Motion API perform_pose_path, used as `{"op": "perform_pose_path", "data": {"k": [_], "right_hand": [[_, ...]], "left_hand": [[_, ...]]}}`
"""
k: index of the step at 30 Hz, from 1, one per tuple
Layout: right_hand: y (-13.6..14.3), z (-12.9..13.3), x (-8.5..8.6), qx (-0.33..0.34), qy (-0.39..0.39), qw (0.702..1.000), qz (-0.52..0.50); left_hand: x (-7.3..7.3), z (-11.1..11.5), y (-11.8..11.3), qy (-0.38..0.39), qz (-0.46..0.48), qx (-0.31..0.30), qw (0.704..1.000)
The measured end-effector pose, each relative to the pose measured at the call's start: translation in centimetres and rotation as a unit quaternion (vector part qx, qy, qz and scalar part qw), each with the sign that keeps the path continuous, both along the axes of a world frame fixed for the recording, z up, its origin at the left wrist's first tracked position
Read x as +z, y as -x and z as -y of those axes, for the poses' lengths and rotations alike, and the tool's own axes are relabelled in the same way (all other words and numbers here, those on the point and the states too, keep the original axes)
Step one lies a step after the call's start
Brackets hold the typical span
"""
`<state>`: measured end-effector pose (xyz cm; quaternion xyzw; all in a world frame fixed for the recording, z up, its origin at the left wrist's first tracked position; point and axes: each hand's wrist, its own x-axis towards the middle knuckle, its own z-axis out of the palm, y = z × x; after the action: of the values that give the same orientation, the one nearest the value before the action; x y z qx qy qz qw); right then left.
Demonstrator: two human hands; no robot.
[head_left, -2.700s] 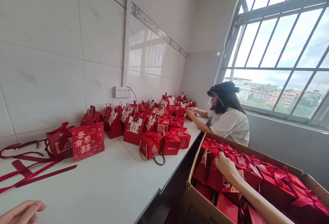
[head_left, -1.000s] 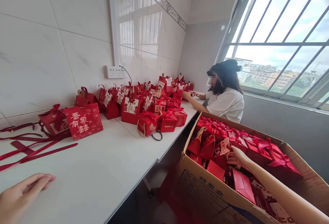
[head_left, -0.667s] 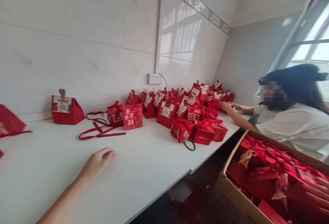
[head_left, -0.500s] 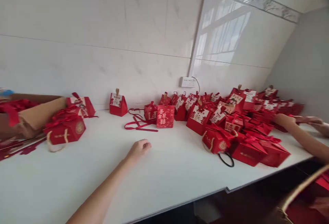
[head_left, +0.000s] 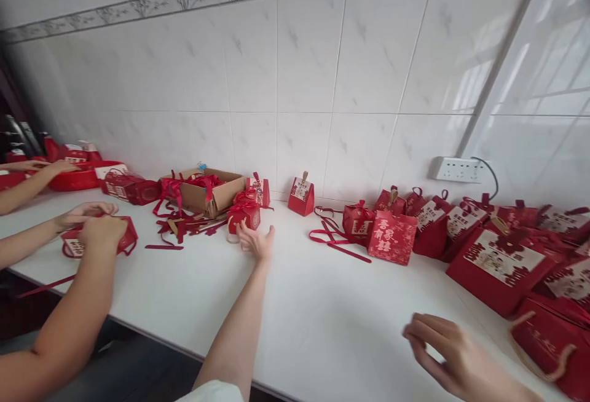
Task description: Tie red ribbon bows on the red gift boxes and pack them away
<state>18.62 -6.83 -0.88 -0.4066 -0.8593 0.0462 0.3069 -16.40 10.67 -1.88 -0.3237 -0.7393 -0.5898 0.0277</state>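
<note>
My left hand (head_left: 257, 242) is stretched over the white table with its fingers spread. Its fingertips are at a small red gift box (head_left: 244, 216) with a ribbon bow, partly in front of it; whether they touch it I cannot tell. The hand holds nothing. My right hand (head_left: 445, 346), slightly blurred, is at the lower right above the table. Its fingers are bent and the tips come together with the thumb, with nothing visible in them. Nearest to it on the right is a red box with a rope handle (head_left: 544, 340).
Many red gift boxes (head_left: 502, 267) crowd the right side. A patterned red box (head_left: 393, 239) stands beside loose ribbon (head_left: 329, 236). Left are a cardboard box (head_left: 221, 196) of ribbons and a co-worker's hands (head_left: 99, 224) on a red box. Another person's arm (head_left: 37, 177) is farther left.
The view has swung left, bringing the co-workers on the left into sight. My left hand has opened and reached to the bow-topped box. My right hand has come into view.
</note>
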Motion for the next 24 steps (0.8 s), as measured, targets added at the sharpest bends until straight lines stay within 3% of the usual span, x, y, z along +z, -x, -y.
{"op": "perform_pose_path", "data": {"k": [3,7,11,18,24], "right_hand": [[4.8,-4.0,0.0,0.035,0.002,0.999,0.037],[7.6,-6.6,-2.4,-0.003,0.076,0.996,-0.049],[7.3,-7.1,-3.9,-0.012,0.136,0.986,-0.094],[6.6,-7.3,-3.3,-0.029,0.191,0.969,-0.155],[7.2,-6.8,-2.8,-0.011,0.208,0.966,-0.153]], "left_hand": [[-0.7,-0.9,1.4,0.005,0.037,0.029,0.999],[-0.4,-1.8,3.3,0.011,0.044,0.036,0.998],[0.2,-2.3,4.7,0.013,0.035,0.022,0.999],[0.6,-2.9,5.0,0.029,0.072,0.024,0.997],[0.5,-0.4,2.1,-0.016,0.079,-0.061,0.995]]}}
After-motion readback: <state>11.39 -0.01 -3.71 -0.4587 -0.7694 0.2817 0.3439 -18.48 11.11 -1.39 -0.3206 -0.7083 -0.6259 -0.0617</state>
